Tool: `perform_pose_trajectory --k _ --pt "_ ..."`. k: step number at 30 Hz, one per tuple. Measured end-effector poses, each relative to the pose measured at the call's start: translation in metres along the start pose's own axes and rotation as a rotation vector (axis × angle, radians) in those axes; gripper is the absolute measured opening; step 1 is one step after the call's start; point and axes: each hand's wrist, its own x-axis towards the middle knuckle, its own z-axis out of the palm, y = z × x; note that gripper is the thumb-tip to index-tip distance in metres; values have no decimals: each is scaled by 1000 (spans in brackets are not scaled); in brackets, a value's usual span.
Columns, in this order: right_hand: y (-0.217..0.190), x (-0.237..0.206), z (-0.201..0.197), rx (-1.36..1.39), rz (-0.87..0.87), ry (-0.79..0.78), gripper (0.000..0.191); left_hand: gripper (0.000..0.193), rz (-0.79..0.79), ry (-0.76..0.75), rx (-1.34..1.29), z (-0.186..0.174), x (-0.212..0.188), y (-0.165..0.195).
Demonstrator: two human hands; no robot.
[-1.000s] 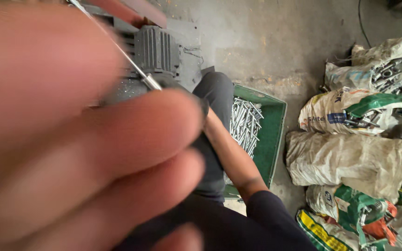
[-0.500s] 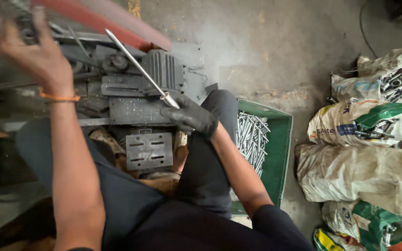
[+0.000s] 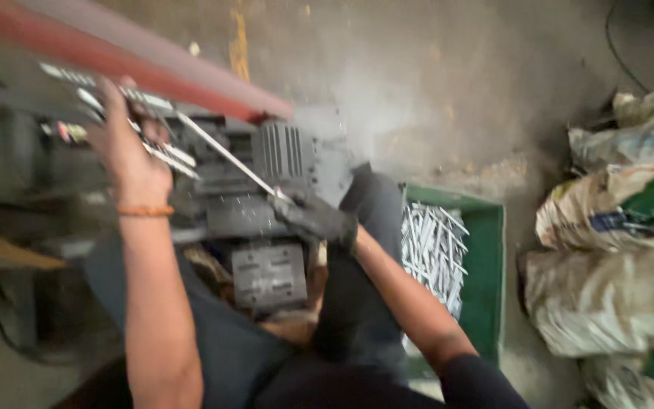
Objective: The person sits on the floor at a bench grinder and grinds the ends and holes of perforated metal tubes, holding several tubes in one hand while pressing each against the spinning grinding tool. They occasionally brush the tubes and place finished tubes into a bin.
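Item: thin metal rod [image 3: 225, 155], gripped at its lower end by our gloved right hand [image 3: 316, 220], tip at the grey machine [image 3: 266, 197]. Our bare left hand [image 3: 132, 155] grasps machine parts. Step: feeding; next needs steady alignment. Green crate [image 3: 486, 265] of rods beside our knee.

A dark grey glove [image 3: 318, 220] covers the right hand, which grips a silvery metal rod [image 3: 225, 155]; the bare left hand [image 3: 132, 155] wears an orange band [image 3: 145, 211] at the wrist. The machine [image 3: 266, 220] is grey under a red bar [image 3: 138, 72]. A green crate [image 3: 486, 265] holds silver-grey rods [image 3: 433, 246]. White sacks [image 3: 615, 250] with green and blue print line the grey concrete floor's [image 3: 433, 83] right edge.
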Motion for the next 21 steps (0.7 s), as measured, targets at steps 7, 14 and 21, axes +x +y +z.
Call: perform_pose_trajectory --k 7,14,21 --pt "5 37 11 -210 -127 40 29 26 -62 156 113 -7 18 7" --pt "19 71 11 -183 -127 27 32 31 -34 107 262 -31 44 12" --pt "-3 96 42 -96 289 206 45 24 -72 -162 649 -21 35 4"
